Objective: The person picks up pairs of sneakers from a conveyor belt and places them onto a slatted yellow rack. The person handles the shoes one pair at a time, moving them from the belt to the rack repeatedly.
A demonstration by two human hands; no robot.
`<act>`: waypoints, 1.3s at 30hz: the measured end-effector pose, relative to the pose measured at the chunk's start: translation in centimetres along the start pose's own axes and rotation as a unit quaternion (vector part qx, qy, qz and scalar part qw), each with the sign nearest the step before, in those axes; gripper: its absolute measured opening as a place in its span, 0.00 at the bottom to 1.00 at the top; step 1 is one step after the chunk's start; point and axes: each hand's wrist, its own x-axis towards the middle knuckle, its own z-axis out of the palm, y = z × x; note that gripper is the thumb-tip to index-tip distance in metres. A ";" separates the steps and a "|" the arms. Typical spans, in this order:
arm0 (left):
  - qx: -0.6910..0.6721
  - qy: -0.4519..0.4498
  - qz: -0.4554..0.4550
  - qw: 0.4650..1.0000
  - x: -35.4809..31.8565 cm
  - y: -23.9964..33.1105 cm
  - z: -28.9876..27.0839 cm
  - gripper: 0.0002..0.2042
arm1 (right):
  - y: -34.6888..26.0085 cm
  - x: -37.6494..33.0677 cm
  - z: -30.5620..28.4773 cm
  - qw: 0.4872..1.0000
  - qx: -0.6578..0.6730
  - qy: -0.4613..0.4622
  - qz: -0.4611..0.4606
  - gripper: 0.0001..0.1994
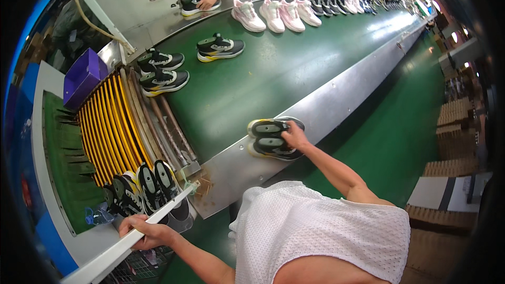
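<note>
My right hand [295,138] grips a pair of black and grey sneakers [269,127] by one end. The pair is over the metal edge of the conveyor, its openings facing up; I cannot tell whether it rests there. Toward the lower left, my left hand [146,231] is closed round a white metal bar [158,215] that slants up to the conveyor's corner. Beyond that bar, several more black sneakers [150,181] with white and yellow soles stand close together, partly hidden by it.
Yellow rollers [113,126] lie left of the green conveyor belt [242,84]. Black sneakers [221,48] and pink-white sneakers [273,16] stand on the belt. A purple box [84,81] sits at the left. Across the belt, another person's hands [208,1] hold a dark shoe.
</note>
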 end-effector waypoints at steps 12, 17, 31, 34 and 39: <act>-0.102 -0.014 0.008 0.995 -0.7 0.4 -0.4 0.18 | -2.3 -1.7 1.6 0.989 -0.141 0.033 0.028 0.31; -0.084 0.012 0.006 0.996 -0.6 0.5 -0.2 0.17 | -2.8 -1.4 2.4 0.990 -0.136 0.017 0.039 0.34; -0.042 0.021 -0.035 0.998 -0.8 -0.2 -0.3 0.14 | -0.8 -2.0 5.1 0.983 -0.129 0.130 -0.006 0.30; -0.042 0.017 -0.015 0.999 -1.1 -0.8 -1.0 0.08 | -1.0 -1.8 4.7 0.980 -0.148 0.126 -0.043 0.30; -0.051 0.033 -0.062 0.996 -1.2 0.5 0.2 0.10 | 0.5 0.2 4.6 0.980 -0.159 0.120 -0.022 0.31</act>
